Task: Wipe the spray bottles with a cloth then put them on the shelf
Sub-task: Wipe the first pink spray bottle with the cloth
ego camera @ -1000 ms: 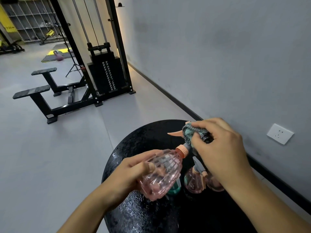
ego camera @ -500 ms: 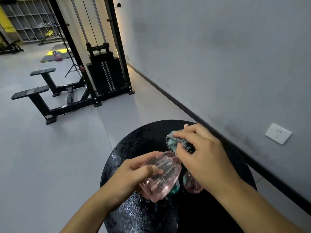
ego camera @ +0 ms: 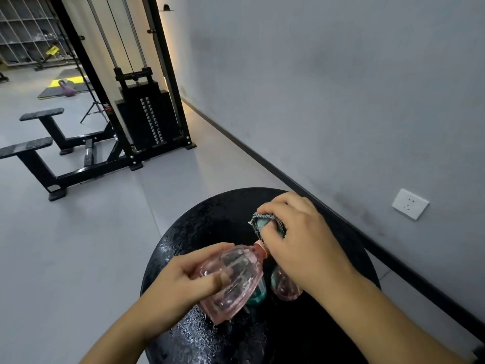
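**Materials and finish**

Pink spray bottle (ego camera: 231, 279): clear, glossy ribbed plastic. Cloth (ego camera: 267, 225): coarse woven grey fabric with a teal face. Round table (ego camera: 199, 227): black, glossy, speckled top. Wall (ego camera: 328, 101): matt grey, scuffed. Wall socket (ego camera: 410, 204): smooth white plastic.

a round black table (ego camera: 189, 232) carries a pink bottle (ego camera: 284, 287) and a teal bottle (ego camera: 256, 295).

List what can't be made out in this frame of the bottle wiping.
- Spray head of the held pink bottle: wrapped in the cloth under the right hand.
- Bottles on the table: a teal one and a second pink one, mostly hidden by the held bottle and right hand; count unclear.
- Far shelves: too small and blurred to read contents.
- Table's near edge: cut off by the frame bottom.
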The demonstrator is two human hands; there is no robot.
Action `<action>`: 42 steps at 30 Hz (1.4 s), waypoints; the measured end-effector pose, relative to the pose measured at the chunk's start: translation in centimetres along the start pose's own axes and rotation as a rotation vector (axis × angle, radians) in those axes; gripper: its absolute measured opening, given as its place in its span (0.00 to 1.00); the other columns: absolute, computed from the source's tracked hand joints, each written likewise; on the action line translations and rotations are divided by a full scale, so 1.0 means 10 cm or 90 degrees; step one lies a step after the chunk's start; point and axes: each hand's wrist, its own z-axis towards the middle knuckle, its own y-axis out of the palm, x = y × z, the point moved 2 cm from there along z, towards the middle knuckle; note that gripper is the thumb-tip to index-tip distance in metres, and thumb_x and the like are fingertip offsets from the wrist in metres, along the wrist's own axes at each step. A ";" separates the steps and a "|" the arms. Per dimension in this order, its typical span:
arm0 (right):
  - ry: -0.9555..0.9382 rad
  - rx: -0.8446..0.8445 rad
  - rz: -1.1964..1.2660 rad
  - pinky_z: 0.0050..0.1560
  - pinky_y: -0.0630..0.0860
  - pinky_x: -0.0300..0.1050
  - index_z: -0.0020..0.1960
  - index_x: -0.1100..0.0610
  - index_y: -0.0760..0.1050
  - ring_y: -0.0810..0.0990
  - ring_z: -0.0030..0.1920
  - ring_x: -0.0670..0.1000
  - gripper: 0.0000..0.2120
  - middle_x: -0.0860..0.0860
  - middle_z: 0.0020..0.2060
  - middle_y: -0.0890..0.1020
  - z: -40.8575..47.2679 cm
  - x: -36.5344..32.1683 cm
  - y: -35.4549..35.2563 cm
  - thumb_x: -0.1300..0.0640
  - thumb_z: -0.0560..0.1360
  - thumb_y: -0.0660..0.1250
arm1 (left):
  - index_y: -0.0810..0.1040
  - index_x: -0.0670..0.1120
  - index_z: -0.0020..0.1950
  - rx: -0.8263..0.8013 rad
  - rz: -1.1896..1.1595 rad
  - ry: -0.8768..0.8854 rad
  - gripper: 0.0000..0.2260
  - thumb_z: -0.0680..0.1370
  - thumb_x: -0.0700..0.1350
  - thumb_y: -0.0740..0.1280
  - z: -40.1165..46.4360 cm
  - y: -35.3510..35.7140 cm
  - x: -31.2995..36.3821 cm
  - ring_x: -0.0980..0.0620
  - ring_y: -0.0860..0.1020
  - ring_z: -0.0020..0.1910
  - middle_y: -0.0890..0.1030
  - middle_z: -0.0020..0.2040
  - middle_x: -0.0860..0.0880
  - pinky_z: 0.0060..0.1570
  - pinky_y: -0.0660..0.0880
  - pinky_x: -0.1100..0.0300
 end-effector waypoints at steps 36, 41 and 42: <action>0.068 0.219 0.098 0.49 0.71 0.22 0.56 0.50 0.85 0.77 0.53 0.37 0.11 0.38 0.50 0.75 0.05 0.26 -0.16 0.60 0.77 0.70 | 0.81 0.61 0.69 0.133 0.105 0.069 0.34 0.66 0.40 0.85 0.01 0.01 0.03 0.59 0.87 0.54 0.87 0.59 0.61 0.49 0.79 0.71; 0.083 0.197 0.095 0.48 0.74 0.26 0.53 0.50 0.85 0.77 0.51 0.38 0.10 0.40 0.50 0.76 0.05 0.30 -0.11 0.61 0.76 0.70 | 0.81 0.60 0.69 0.130 0.107 0.057 0.34 0.66 0.43 0.85 0.02 0.02 -0.02 0.58 0.86 0.55 0.87 0.59 0.60 0.51 0.80 0.69; 0.108 0.195 0.102 0.46 0.74 0.26 0.53 0.50 0.85 0.78 0.51 0.38 0.09 0.40 0.50 0.77 0.06 0.34 -0.11 0.60 0.76 0.70 | 0.81 0.60 0.70 0.123 0.103 0.053 0.34 0.66 0.43 0.85 0.01 0.02 -0.03 0.58 0.87 0.55 0.87 0.60 0.60 0.52 0.81 0.68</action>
